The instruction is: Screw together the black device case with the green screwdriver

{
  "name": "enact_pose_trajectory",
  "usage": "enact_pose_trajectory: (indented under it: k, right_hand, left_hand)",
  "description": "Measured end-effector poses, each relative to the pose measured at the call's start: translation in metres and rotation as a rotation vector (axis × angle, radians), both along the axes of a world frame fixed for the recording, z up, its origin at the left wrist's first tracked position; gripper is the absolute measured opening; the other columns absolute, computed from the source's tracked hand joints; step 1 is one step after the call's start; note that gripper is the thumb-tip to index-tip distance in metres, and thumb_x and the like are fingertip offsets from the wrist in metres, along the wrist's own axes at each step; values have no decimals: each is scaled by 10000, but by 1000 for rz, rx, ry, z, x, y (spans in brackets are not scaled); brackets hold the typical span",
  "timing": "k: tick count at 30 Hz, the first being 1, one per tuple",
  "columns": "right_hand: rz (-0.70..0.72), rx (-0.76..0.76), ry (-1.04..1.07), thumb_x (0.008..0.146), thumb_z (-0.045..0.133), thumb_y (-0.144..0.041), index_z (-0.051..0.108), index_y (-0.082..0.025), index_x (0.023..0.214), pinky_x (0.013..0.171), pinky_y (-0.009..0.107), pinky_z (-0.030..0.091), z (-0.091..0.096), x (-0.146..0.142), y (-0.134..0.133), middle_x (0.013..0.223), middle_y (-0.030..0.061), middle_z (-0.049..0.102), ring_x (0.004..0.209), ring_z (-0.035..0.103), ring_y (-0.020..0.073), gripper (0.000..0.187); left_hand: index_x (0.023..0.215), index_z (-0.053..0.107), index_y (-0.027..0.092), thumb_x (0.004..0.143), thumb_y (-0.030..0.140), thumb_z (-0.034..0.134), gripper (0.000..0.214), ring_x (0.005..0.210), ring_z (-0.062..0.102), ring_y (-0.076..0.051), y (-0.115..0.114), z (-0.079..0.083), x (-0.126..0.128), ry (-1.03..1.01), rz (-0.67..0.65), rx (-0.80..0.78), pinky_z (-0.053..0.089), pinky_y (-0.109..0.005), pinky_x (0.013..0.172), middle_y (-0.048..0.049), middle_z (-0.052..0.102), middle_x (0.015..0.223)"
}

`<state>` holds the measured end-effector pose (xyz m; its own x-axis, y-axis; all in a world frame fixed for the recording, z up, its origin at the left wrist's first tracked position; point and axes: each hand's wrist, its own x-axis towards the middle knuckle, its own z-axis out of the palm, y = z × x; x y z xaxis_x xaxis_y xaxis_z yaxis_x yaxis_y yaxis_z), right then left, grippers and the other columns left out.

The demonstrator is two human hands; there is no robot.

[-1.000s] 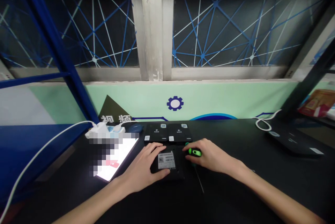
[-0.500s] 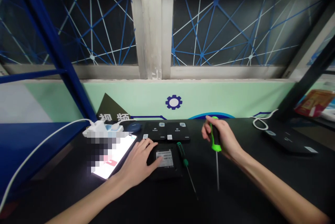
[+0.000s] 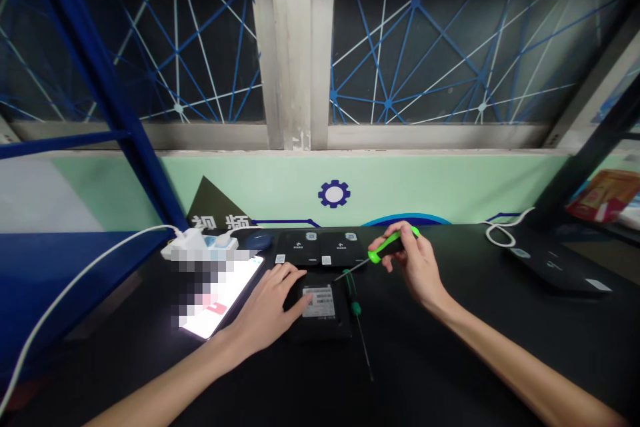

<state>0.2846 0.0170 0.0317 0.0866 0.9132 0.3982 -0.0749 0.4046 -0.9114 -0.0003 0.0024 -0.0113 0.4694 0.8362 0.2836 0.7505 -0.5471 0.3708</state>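
Note:
A small black box [image 3: 325,320] with a white label lies on the dark table in front of me. My left hand [image 3: 267,310] rests flat on its left side, fingers spread. My right hand [image 3: 413,260] is closed on a green-handled screwdriver [image 3: 385,250], held above the table with its shaft slanting down-left toward the box's far right corner. A second screwdriver [image 3: 356,310] with a dark green handle lies on the table along the box's right edge.
Two more black boxes [image 3: 320,248] sit side by side behind the first. A lit phone [image 3: 220,300] lies to the left, with a white power strip [image 3: 200,244] and cable behind it. Another black device [image 3: 555,267] and a white cable [image 3: 503,230] lie at the right.
My right hand lifted one green screwdriver from beside the box, raised it upright at the right, then tipped it so the tip points toward the box. The left hand stayed on the box.

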Motion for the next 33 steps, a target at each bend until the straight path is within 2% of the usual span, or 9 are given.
enact_pose_trajectory:
  k: [7, 11, 14, 16, 19, 22, 25, 29, 33]
  right_hand:
    - [74, 36, -173, 960, 483, -545, 509, -208, 878, 449, 243, 439, 21, -8, -2, 790, 58, 711, 512, 571, 113, 348]
    - [224, 27, -402, 901, 617, -489, 539, -205, 885, 468, 230, 436, 43, -27, 8, 758, 34, 697, 548, 573, 113, 294]
    - [277, 71, -526, 877, 650, -488, 586, -192, 863, 462, 225, 406, 46, -40, 18, 740, 19, 682, 516, 513, 92, 302]
    - [262, 97, -517, 873, 654, -488, 597, -185, 848, 457, 226, 390, 37, -44, 23, 697, 4, 643, 509, 497, 93, 310]
    - [196, 128, -445, 845, 697, -464, 617, -183, 883, 464, 229, 390, 10, -46, 25, 646, -30, 562, 493, 463, 88, 295]
    - [189, 94, -320, 824, 733, -447, 608, -193, 980, 525, 243, 468, -22, -46, 20, 707, -20, 582, 571, 537, 113, 324]
    - [172, 54, -290, 831, 722, -468, 612, -185, 869, 527, 250, 498, -45, -47, 14, 651, -16, 584, 557, 545, 121, 306]
    - [135, 77, -375, 824, 730, -470, 640, -181, 770, 613, 286, 534, -53, -49, 11, 709, 31, 667, 622, 606, 156, 307]
    - [145, 85, -397, 851, 703, -453, 655, -186, 769, 627, 283, 526, -51, -48, 12, 730, 35, 691, 641, 628, 168, 284]
  left_hand:
    - [1354, 528, 247, 1053, 441, 351, 399, 1107, 559, -224, 1, -2, 0, -47, -29, -5, 469, -373, 953, -56, 583, 1211]
    - [1368, 529, 236, 1070, 356, 297, 396, 1095, 570, -221, 3, -1, 0, -43, -62, 51, 466, -377, 957, -65, 600, 1191]
    - [1342, 549, 230, 1062, 348, 313, 384, 1090, 579, -226, 3, 0, -1, -22, -44, 83, 464, -388, 961, -66, 609, 1186]
    - [1312, 561, 224, 1052, 370, 337, 373, 1089, 582, -240, 2, 1, -1, 3, -6, 107, 467, -398, 947, -73, 616, 1179]
    - [1229, 580, 212, 1022, 430, 395, 353, 1058, 598, -269, 0, 3, -2, 41, 84, 139, 478, -412, 897, -88, 633, 1142]
    - [1149, 574, 223, 1010, 457, 411, 317, 968, 643, -267, -2, 6, -1, 55, 140, 78, 492, -377, 796, -80, 664, 1075]
    - [1166, 544, 226, 1019, 464, 376, 326, 816, 679, -256, -3, 9, 0, 89, 159, -9, 468, -328, 655, -64, 696, 952]
    - [1208, 517, 228, 1024, 483, 344, 360, 692, 683, -256, -3, 11, 0, 140, 167, -65, 431, -310, 606, -32, 692, 778]
    - [1210, 516, 229, 1026, 492, 323, 375, 663, 677, -261, -4, 14, 0, 167, 163, -68, 413, -305, 586, -30, 686, 753]
